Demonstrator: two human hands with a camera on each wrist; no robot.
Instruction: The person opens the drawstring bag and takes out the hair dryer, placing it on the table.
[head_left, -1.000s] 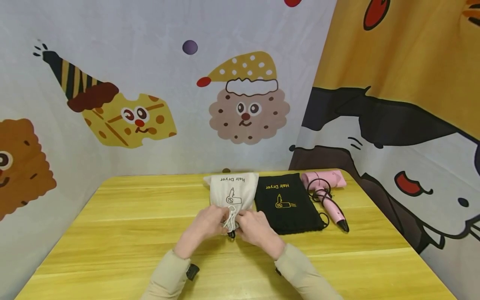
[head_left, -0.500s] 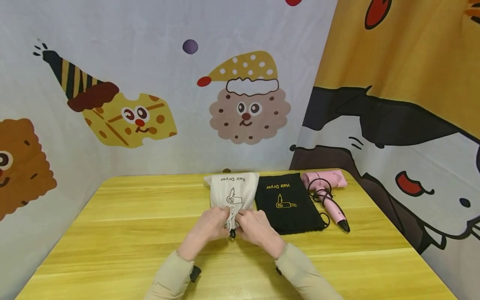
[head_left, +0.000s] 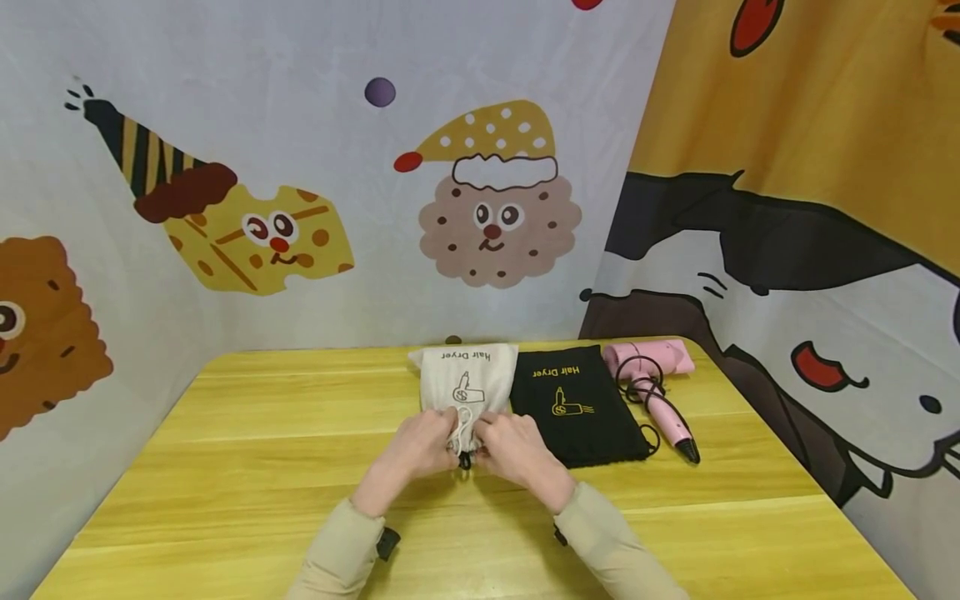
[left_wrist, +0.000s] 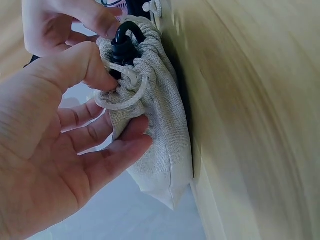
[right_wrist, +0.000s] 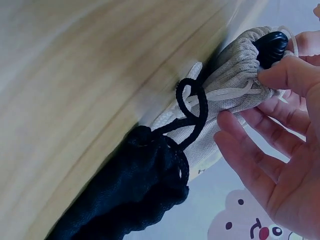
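A beige drawstring bag printed "Hair Dryer" lies on the table, its mouth gathered towards the person. My left hand pinches the left side of that mouth between thumb and fingers. On the opposite side, my right hand holds the gathered cloth the same way. A black cord end with a bent loop sticks out of the mouth between the thumbs. The white drawstring loops over the cloth near my left fingers. Whatever fills the bag is hidden by the fabric.
Right of the beige bag lies a flat black drawstring bag, its black cord loop close to my right hand. Beyond it is a pink hair dryer with its black cable wound round it. The wooden table meets a printed curtain behind.
Both hands stay at the bag's mouth, shifting only slightly. The white drawstring now shows as a wider loop on top, and the black cord end sits slightly farther from the person.
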